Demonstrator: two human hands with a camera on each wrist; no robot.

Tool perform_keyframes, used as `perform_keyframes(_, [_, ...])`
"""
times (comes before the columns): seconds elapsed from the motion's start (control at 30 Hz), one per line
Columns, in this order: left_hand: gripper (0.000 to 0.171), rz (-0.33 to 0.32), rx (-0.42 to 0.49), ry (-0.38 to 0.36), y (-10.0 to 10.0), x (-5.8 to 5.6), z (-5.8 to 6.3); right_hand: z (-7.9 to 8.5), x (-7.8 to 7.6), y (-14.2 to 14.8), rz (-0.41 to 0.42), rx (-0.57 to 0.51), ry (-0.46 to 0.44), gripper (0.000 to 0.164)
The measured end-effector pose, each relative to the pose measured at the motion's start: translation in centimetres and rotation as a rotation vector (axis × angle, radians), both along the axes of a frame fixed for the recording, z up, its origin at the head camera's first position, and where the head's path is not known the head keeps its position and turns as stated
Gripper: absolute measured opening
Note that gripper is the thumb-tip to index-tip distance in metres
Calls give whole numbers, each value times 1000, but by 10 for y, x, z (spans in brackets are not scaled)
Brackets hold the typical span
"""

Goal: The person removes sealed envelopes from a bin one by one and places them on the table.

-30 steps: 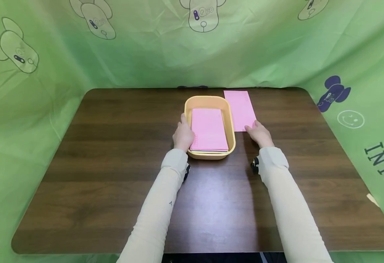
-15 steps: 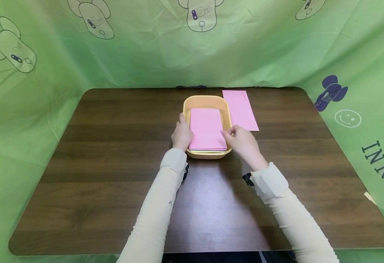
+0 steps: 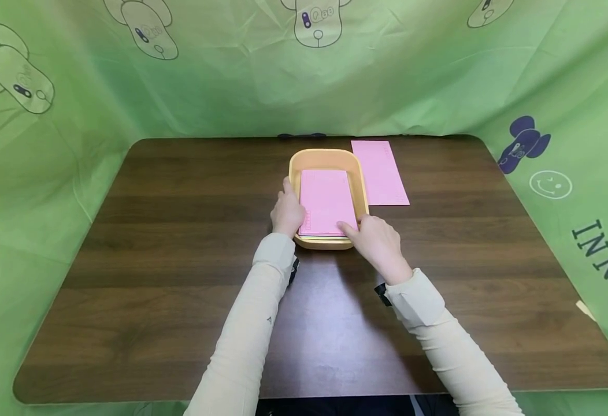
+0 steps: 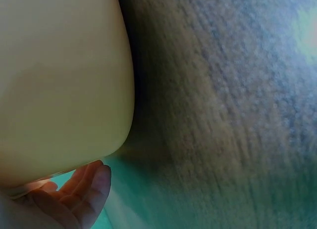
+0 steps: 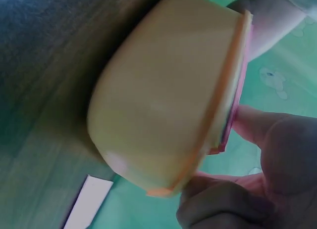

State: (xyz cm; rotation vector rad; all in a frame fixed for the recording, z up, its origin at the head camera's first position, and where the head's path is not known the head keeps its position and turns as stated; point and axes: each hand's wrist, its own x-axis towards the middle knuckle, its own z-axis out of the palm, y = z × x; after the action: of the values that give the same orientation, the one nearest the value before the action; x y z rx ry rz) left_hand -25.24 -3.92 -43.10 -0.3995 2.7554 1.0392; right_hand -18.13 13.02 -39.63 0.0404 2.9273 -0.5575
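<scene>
A yellow plastic bin (image 3: 325, 156) with rounded corners stands on the table. On it lies a stack of pink papers (image 3: 327, 199), with darker and pale layers at its near edge. My left hand (image 3: 287, 212) holds the bin's left side; in the left wrist view its fingers (image 4: 96, 182) curl by the bin's outer wall. My right hand (image 3: 380, 241) is at the near right corner. In the right wrist view its thumb (image 5: 250, 122) presses on the papers while its curled fingers touch the bin's rim from outside.
One loose pink sheet (image 3: 381, 173) lies flat at the bin's right, near the table's back edge. The brown wood table (image 3: 179, 277) extends widely around. A green printed cloth (image 3: 231, 86) hangs behind and at both sides.
My right hand has left the loose pink sheet, moving left and nearer to the bin's near right corner, with its thumb now on the papers. My left hand stays on the bin.
</scene>
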Motion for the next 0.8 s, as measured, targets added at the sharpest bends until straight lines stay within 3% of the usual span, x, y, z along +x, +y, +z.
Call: perform_keyframes(0.8, [70, 4, -6, 6, 0, -1, -1, -4, 2, -2, -17, -7, 61, 45])
